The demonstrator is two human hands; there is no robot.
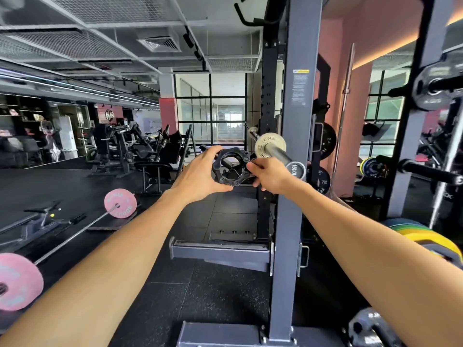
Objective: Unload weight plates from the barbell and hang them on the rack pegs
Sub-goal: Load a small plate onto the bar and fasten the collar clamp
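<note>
Head view: your left hand [200, 171] grips the black collar [231, 167], held clear of the barbell [276, 152]; your right hand [269, 172] pinches its lever. Judged step: collar removal. One small plate [270, 146] sits on the sleeve; next, set the collar aside and slide that plate off toward a rack peg [426, 171]. No containers seen.

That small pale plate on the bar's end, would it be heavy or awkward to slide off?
Probably light: the pale plate is small beside the black plates racked behind. It should slide easily along the smooth steel sleeve. Being round, it may roll if dropped.
</note>
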